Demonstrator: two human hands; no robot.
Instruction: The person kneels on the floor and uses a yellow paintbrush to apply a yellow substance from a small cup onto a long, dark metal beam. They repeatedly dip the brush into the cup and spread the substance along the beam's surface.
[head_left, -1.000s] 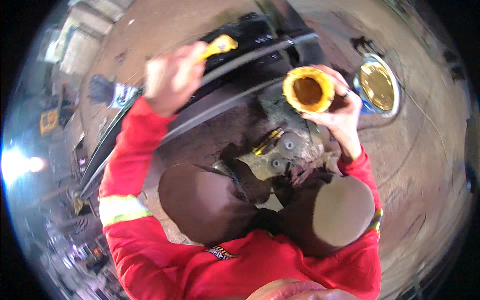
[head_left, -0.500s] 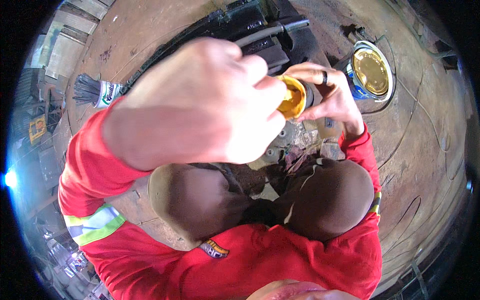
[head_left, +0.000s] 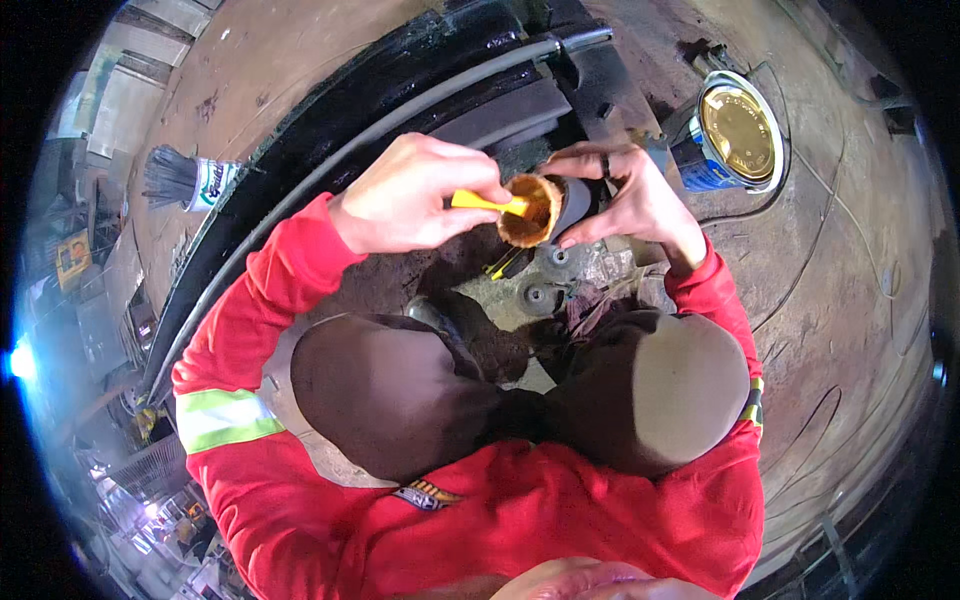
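Between the thumb and fingers of my left hand (head_left: 415,195) is a slim yellow-handled tool (head_left: 478,201). Its far end goes into the mouth of a dark cup-like cylinder (head_left: 574,204), where I cannot make out its tip. Orange-brown material coats the inside and the ragged rim of this cup. My right hand (head_left: 640,200), a dark ring on one finger, grips the cup around its outside and keeps it tilted with the mouth to the left. Both hands are above the gap beyond my knees.
A long curved black metal part (head_left: 400,105) stretches beyond my hands. Below the cup lie round metal pieces (head_left: 536,295) and a yellow-and-black object (head_left: 512,262). At right stands a bucket with a gold lid (head_left: 740,135), cables around it. At left, thin dark rods (head_left: 172,178) stick out of a white container.
My left hand has drawn down and away from the camera, so the yellow handle now shows. The cup in my right hand has moved left and its mouth turned further left.
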